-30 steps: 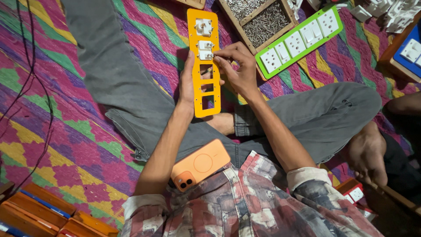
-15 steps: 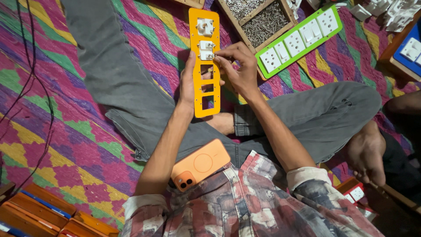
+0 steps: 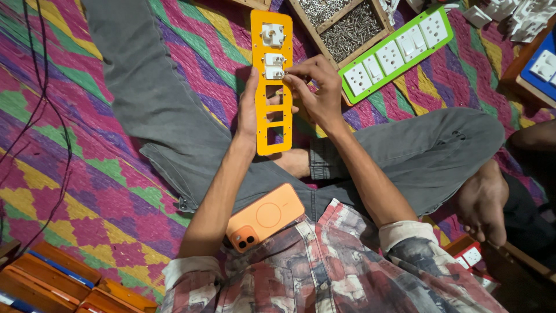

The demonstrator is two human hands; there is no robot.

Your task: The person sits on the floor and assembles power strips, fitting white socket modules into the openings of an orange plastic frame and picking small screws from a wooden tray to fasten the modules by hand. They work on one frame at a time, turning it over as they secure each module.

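Head view, seated worker seen from above. Nearest the camera, an orange phone (image 3: 265, 217) is seen resting on the lap, against a patterned shirt (image 3: 330, 272). Beyond it, both forearms are extended over crossed legs in grey trousers (image 3: 174, 116). The orange plate (image 3: 273, 81), a long switch frame with rectangular cut-outs, is held with its long axis running away from the body, near end over the bare foot (image 3: 292, 162), far end toward the screw tray (image 3: 347, 23). The left hand (image 3: 250, 110) is closed along the plate's left edge, the grip holding it from beneath and beside. The right hand (image 3: 315, 87) is pinched narrowly, fingertips on the small white module (image 3: 274, 72) seated near the plate's middle; a larger white socket (image 3: 271, 35) is fitted farther up. The lower cut-outs are seen unfilled and lie nearer the body than the pinching grip. Farther right, a green plate (image 3: 399, 49) carrying white switches and sockets lies diagonally on the patterned rug (image 3: 69, 174).
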